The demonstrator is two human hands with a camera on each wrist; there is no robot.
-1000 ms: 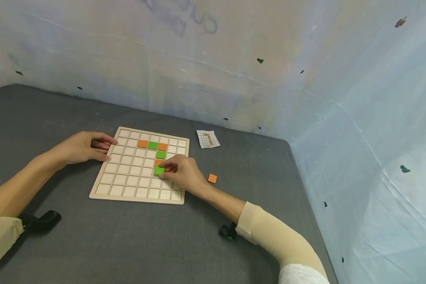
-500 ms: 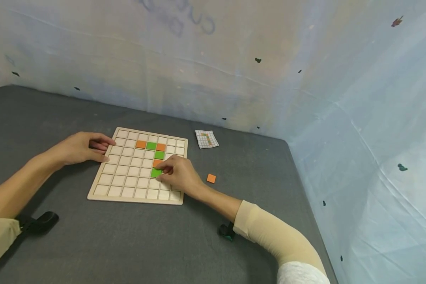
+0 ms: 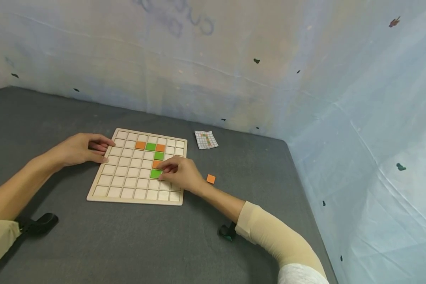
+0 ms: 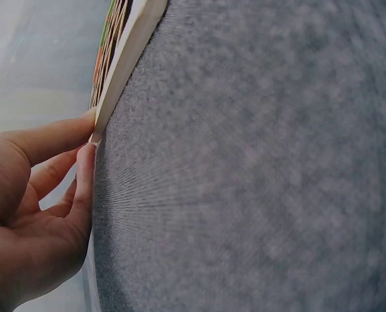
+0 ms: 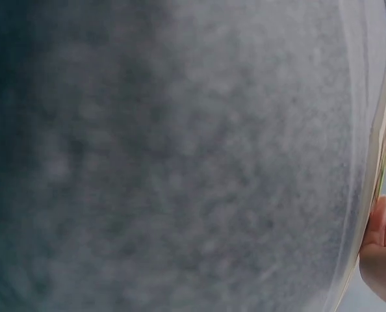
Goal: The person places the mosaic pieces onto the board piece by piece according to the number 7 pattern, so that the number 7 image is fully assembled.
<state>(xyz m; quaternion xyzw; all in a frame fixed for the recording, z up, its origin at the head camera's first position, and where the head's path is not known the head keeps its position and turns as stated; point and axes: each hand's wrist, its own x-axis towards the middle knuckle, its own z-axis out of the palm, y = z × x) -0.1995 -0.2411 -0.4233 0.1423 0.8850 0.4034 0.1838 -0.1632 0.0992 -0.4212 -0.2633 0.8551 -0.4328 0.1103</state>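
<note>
A wooden grid board [image 3: 108, 181] lies on the dark table, with orange and green square tiles in some of its cells. My left hand [image 3: 79, 149] holds the board's left edge; in the left wrist view, the thumb [image 4: 60, 138] and a finger meet at its rim. Over the board's right half is my right hand [image 3: 182, 173], its fingertips and thumb at the lowest green tile [image 3: 155, 174], which lies in a cell just below an orange tile [image 3: 156, 164]. Higher up are another green tile [image 3: 159, 156] and a short row ending in an orange tile [image 3: 160, 148].
A loose orange tile [image 3: 211, 179] lies on the table right of the board, near my right wrist. Behind it sits a small printed card [image 3: 206, 140] with a coloured grid pattern. A pale cloth wall [image 3: 198, 79] closes off the back and right.
The lowest green tile, tilted in my right fingers a second ago, has come down and lies flat in its cell. My left hand stays at the board's edge.
</note>
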